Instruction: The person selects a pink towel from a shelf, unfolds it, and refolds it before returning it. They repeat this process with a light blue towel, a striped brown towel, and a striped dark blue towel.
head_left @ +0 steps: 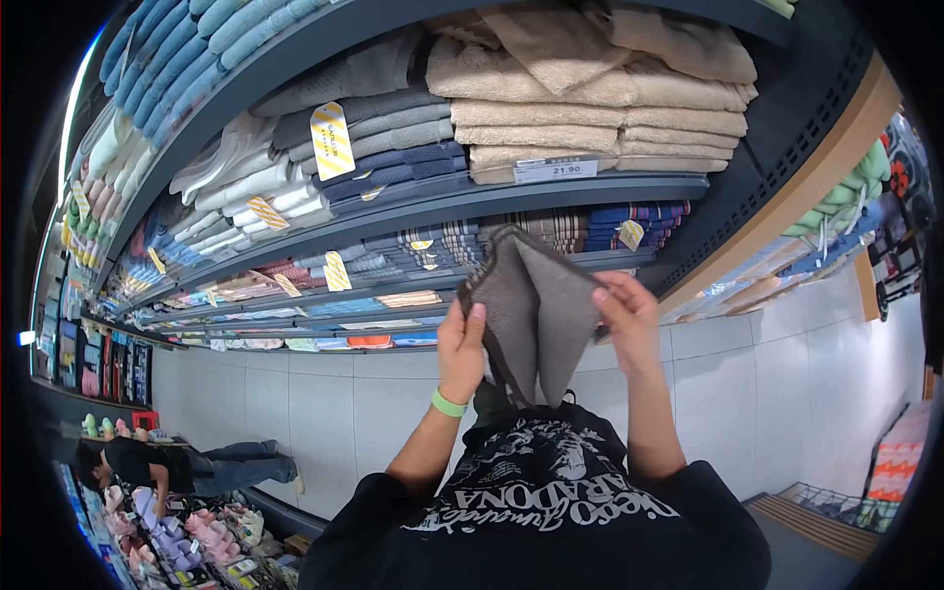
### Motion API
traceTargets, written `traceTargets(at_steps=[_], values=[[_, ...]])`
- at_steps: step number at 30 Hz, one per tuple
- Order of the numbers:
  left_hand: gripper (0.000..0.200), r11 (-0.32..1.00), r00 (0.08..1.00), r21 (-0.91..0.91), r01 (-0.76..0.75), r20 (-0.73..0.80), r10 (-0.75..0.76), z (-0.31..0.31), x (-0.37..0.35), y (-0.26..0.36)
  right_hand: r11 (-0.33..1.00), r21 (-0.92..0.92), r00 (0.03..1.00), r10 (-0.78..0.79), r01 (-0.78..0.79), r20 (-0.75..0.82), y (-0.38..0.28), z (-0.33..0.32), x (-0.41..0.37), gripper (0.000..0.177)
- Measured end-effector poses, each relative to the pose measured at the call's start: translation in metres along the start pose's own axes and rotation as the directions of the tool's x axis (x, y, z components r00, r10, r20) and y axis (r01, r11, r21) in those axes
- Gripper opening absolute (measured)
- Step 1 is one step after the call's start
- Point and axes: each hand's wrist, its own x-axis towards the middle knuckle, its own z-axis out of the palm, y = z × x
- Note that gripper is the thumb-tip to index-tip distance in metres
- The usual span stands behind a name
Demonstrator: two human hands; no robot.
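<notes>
A grey-brown folded towel [511, 305] hangs between my hands in front of my chest, its layers spread apart in a V with a dark border. My left hand [460, 346] pinches its left edge, thumb on the near face; a light green band [448, 403] circles that wrist. At the towel's right corner, my right hand [626, 311] grips with thumb and fingers, slightly blurred. Behind the towel, striped folded towels [551, 231] lie on a shelf, partly hidden by it.
Beige towels [541, 118] are stacked on the upper shelf [442, 202] above a price label [556, 171]. Grey towels [393, 123] lie left of them. A wooden-edged panel [777, 197] stands at right. Another person [147, 462] bends over slippers [197, 536] at lower left.
</notes>
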Motion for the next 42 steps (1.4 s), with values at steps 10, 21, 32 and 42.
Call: traceTargets(at_steps=[10, 21, 32, 42], values=[[0.029, 0.991, 0.997, 0.112, -0.076, -0.003, 0.077, 0.026, -0.005, 0.009, 1.0, 0.014, 1.0, -0.022, 0.022, 0.003, 0.013, 0.035, -0.011, 0.018], [0.041, 0.967, 0.962, 0.238, -0.087, 0.273, 0.019, 0.036, -0.016, 0.023, 0.996, -0.087, 0.999, -0.014, 0.018, 0.047, 0.013, 0.05, -0.014, 0.018], [0.045, 0.954, 0.949, 0.26, -0.149, 0.309, 0.064, 0.038, -0.019, 0.03, 0.969, -0.206, 0.99, -0.128, 0.137, 0.057, 0.004, 0.064, -0.024, 0.024], [0.038, 0.994, 0.992, 0.022, -0.103, 0.081, 0.101, 0.04, -0.019, 0.016, 0.996, -0.068, 0.982, -0.042, 0.055, 0.186, 0.012, 0.057, -0.019, 0.024]])
